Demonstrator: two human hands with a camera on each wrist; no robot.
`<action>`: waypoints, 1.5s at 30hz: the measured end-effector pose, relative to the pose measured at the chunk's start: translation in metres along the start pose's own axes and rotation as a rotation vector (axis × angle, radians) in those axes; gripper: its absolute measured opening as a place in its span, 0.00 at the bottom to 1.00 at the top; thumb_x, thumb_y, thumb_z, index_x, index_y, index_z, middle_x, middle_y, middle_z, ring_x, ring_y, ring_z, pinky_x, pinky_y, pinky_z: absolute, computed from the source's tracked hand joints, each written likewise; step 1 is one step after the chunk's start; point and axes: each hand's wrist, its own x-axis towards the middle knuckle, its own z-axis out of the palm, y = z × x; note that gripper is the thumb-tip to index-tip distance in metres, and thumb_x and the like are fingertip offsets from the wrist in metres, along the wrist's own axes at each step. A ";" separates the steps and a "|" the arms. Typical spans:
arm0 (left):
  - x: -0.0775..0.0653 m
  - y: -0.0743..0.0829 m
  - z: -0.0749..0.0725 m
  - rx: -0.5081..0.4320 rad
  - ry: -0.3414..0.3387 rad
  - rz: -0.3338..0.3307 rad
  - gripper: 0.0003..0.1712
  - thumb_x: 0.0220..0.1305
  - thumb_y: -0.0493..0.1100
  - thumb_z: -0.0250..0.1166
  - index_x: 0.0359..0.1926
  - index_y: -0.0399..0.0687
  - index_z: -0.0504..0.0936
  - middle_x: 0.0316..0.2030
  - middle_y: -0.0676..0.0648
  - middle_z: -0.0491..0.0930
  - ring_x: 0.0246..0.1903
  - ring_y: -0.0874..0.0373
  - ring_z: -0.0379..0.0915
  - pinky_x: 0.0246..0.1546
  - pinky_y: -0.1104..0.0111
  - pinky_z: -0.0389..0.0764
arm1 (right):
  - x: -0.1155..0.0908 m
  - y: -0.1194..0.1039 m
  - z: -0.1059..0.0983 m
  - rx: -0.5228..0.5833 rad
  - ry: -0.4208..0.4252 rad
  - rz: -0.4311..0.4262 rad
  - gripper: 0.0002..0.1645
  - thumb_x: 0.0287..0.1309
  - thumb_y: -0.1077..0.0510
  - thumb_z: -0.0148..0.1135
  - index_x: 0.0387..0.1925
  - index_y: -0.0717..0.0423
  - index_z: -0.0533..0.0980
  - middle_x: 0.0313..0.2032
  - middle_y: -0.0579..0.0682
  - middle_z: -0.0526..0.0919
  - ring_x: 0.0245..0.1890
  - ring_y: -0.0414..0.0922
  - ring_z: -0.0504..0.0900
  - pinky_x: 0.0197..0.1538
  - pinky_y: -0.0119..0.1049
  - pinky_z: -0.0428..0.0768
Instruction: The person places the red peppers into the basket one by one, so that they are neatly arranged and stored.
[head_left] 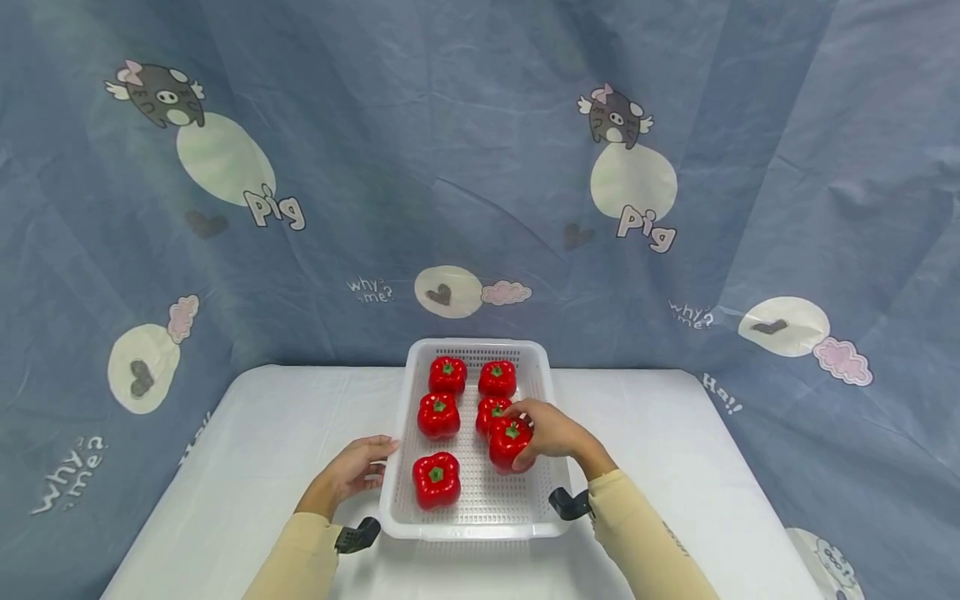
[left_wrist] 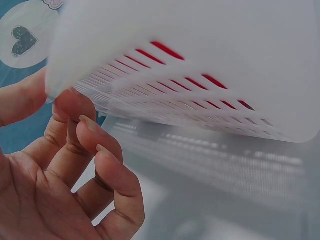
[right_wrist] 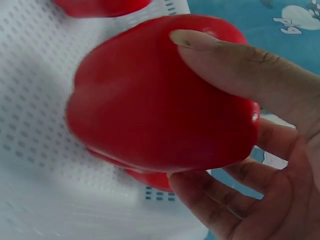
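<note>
My right hand point(head_left: 551, 429) grips a red bell pepper point(head_left: 508, 443) by its side, thumb on one face and fingers on the opposite one. In the right wrist view that held pepper point(right_wrist: 165, 100) fills the middle, over the perforated basket floor. My left hand point(head_left: 360, 468) pinches the left rim of the white plastic basket point(head_left: 480, 531), its thumb and index finger at the edge in the left wrist view. Several more red peppers stand in the basket: two at the back point(head_left: 447, 375), one at mid-left point(head_left: 438, 417), one partly hidden behind the held one, and one at front left point(head_left: 437, 481).
The basket has slotted walls point(left_wrist: 165, 75) and stands on a white-covered table point(head_left: 637, 417). Behind the table hangs a blue cloth point(head_left: 480, 183) printed with pigs and hearts. Dark wrist-camera mounts point(head_left: 358, 536) sit on both sleeves, close to the basket's front corners.
</note>
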 end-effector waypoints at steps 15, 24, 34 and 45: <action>-0.001 0.001 0.000 -0.005 -0.030 0.019 0.23 0.67 0.49 0.60 0.53 0.34 0.77 0.41 0.42 0.82 0.33 0.53 0.75 0.33 0.65 0.79 | 0.003 0.001 0.008 -0.029 -0.056 0.089 0.40 0.30 0.66 0.81 0.52 0.62 0.75 0.45 0.53 0.79 0.45 0.51 0.78 0.44 0.46 0.82; -0.002 0.001 0.000 -0.010 -0.023 0.011 0.21 0.67 0.48 0.60 0.51 0.35 0.78 0.38 0.45 0.82 0.33 0.53 0.75 0.33 0.65 0.79 | 0.005 0.002 0.012 -0.032 -0.049 0.125 0.41 0.29 0.66 0.81 0.52 0.63 0.75 0.46 0.55 0.79 0.46 0.53 0.78 0.45 0.48 0.82; -0.002 0.001 0.000 -0.009 -0.017 0.009 0.21 0.66 0.49 0.61 0.51 0.36 0.78 0.40 0.44 0.82 0.34 0.53 0.75 0.34 0.65 0.79 | 0.007 0.001 0.021 -0.070 -0.042 0.155 0.37 0.28 0.65 0.82 0.47 0.60 0.75 0.42 0.52 0.80 0.44 0.50 0.78 0.48 0.48 0.80; -0.001 0.000 0.000 -0.001 -0.004 0.013 0.21 0.65 0.50 0.61 0.50 0.37 0.79 0.39 0.45 0.82 0.35 0.52 0.75 0.35 0.65 0.79 | 0.007 0.003 0.029 -0.139 -0.042 0.145 0.36 0.26 0.61 0.84 0.44 0.59 0.76 0.38 0.50 0.79 0.42 0.49 0.77 0.48 0.46 0.80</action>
